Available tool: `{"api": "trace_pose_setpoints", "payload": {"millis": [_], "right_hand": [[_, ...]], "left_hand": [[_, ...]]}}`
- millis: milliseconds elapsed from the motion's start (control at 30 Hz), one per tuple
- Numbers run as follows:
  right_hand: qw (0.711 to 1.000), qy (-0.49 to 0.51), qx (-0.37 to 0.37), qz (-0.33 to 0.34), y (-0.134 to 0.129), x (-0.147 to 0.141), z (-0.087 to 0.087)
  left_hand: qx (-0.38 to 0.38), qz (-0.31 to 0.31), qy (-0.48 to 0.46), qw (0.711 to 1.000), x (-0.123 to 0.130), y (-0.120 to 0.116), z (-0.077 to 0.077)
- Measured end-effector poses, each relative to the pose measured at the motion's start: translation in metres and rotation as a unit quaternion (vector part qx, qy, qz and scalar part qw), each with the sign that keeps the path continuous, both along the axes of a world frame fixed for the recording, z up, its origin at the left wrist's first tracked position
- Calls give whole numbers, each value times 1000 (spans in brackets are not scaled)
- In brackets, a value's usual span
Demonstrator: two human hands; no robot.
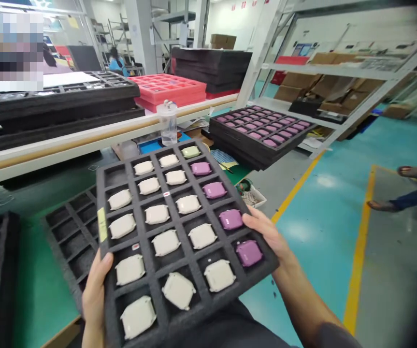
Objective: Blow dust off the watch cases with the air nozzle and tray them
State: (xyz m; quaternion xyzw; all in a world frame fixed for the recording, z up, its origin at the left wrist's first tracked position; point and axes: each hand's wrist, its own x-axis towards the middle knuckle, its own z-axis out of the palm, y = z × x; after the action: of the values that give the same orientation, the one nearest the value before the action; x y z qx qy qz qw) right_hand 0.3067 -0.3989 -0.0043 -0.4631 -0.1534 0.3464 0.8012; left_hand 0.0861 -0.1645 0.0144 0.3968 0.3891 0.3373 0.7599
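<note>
Between my two hands is a black foam tray, held tilted above the workbench. My left hand grips its left edge, thumb on top. At the right edge, my right hand closes on the rim, its thumb beside a purple watch case. Most pockets hold cream watch cases; the right column has several purple ones and a light green watch case at the far end. One far-left pocket is empty. A yellow label sticks to the left rim.
Another foam tray lies partly beneath mine on the green bench. Purple parts fill a stacked tray at the back right. A plastic cup stands near the shelf. Red trays sit above. At right, a person's feet show on the floor.
</note>
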Motion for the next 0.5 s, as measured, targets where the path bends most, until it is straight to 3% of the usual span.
{"api": "trace_pose_setpoints", "payload": {"millis": [133, 200, 267, 333, 400, 500], "right_hand": [[989, -45, -19, -141, -34, 17, 16], [977, -60, -14, -206, -51, 33, 25], [959, -92, 6, -269, -66, 59, 34], [931, -152, 34, -331, -77, 96, 44], [897, -235, 57, -369, -81, 142, 56], [856, -362, 61, -363, -74, 217, 73]], "left_hand": [[31, -139, -76, 987, 42, -8, 15], [80, -199, -94, 972, 53, -8, 13], [171, -226, -54, 957, 56, -2, -1], [311, -199, 57, 927, 51, 9, -24], [467, -132, 192, 853, 40, 21, -50], [658, -29, 310, 686, 21, 33, -80]]}}
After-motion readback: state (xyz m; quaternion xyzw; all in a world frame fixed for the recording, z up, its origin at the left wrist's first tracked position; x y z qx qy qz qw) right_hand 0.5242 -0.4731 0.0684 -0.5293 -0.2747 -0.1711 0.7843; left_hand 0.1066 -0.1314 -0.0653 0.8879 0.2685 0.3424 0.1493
